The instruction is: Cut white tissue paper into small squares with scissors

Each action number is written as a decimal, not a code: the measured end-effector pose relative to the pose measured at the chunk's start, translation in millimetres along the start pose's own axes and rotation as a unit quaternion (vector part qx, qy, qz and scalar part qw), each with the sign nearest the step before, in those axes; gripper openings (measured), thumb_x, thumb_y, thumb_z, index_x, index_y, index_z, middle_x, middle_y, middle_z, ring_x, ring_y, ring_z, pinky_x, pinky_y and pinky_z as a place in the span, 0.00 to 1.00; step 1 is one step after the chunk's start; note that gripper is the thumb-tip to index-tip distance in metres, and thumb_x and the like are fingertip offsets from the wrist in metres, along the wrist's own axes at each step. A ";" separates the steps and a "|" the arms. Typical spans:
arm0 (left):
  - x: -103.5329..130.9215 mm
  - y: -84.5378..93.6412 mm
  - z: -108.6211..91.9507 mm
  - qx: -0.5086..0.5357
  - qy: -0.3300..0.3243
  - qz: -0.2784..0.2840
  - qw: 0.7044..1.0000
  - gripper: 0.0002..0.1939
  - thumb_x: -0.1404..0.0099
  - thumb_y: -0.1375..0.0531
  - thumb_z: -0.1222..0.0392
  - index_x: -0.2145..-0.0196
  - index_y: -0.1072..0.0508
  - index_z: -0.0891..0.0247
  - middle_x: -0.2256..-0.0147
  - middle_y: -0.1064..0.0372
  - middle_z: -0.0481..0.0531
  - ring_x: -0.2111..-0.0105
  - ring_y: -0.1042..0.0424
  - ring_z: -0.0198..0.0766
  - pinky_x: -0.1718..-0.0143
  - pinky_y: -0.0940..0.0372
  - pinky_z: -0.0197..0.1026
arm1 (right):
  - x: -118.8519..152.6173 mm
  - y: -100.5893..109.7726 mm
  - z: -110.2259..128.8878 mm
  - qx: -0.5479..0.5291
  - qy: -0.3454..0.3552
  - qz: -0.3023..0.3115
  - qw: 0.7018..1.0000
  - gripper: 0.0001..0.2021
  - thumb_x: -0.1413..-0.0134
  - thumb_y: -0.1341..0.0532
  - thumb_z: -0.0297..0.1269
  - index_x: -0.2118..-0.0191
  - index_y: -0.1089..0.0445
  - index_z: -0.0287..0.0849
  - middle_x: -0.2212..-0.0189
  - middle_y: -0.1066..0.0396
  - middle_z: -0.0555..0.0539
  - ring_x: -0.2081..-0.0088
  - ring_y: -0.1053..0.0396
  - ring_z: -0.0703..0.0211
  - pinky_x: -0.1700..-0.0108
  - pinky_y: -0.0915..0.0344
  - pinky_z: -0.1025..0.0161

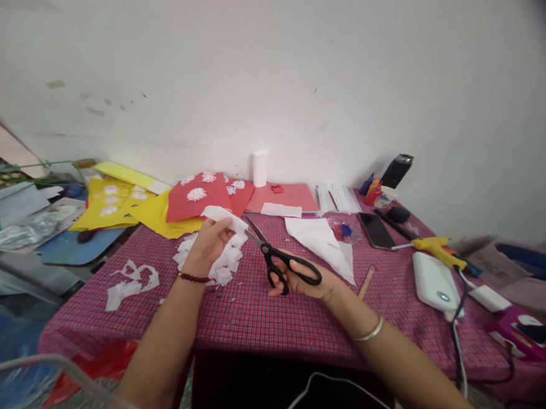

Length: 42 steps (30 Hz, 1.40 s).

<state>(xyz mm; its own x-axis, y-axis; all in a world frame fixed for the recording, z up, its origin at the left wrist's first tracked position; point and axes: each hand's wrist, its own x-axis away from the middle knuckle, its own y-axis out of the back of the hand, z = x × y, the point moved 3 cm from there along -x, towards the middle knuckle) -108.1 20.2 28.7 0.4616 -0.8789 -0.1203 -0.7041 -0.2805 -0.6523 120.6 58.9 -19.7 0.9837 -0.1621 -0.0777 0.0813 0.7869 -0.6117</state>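
Observation:
My left hand (213,241) pinches a folded strip of white paper (223,216) above the table. In my right hand (296,279) is a pair of black-handled scissors (269,251), with fingers through the handle loops. The blades are spread, their tips pointing left at the right end of the strip. Under my left hand lies a heap of cut white paper pieces (224,264). Curled white paper scraps (133,283) lie farther left. A larger white sheet (320,240) rests on the tablecloth to the right, behind the scissors.
Red cards with white paper flowers (193,206) and yellow sheets (109,202) lie at the back left. A white roll (259,169) stands by the wall. On the right are a phone (376,230), a yellow glue gun (438,248), a white power bank (434,283) and cables.

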 end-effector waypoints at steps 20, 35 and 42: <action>7.8 -5.2 8.2 -0.197 0.002 0.105 0.975 0.32 0.50 0.33 0.69 0.46 0.29 0.61 0.70 0.27 0.45 0.72 0.31 0.31 0.66 0.37 0.32 | -0.3 -10.5 1.7 0.011 0.005 -0.040 0.999 0.25 0.44 0.33 0.50 0.47 0.37 0.42 0.70 0.31 0.51 0.77 0.37 0.69 0.78 0.42 0.71; 14.4 -14.9 11.7 -0.217 0.021 0.139 0.966 0.29 0.53 0.34 0.72 0.50 0.25 0.60 0.70 0.25 0.46 0.72 0.29 0.35 0.66 0.33 0.36 | -1.1 -9.0 -3.1 -0.029 -0.036 -0.025 0.999 0.29 0.47 0.33 0.55 0.45 0.37 0.44 0.67 0.30 0.50 0.72 0.34 0.65 0.72 0.43 0.67; 18.6 -13.8 21.0 -0.218 0.072 0.174 0.958 0.31 0.54 0.35 0.74 0.50 0.23 0.59 0.75 0.27 0.44 0.77 0.34 0.33 0.71 0.37 0.35 | -1.0 -8.3 -4.0 -0.018 -0.031 -0.022 0.999 0.29 0.46 0.34 0.55 0.44 0.37 0.44 0.67 0.30 0.49 0.72 0.35 0.65 0.73 0.43 0.67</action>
<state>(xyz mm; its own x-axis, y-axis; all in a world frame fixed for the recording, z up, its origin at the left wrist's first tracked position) -78.5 15.8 19.7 0.1005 -0.9837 -0.1491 -0.9748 -0.0674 -0.2126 118.3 50.1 -17.7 0.9873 -0.1589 -0.0016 0.1208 0.7570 -0.6422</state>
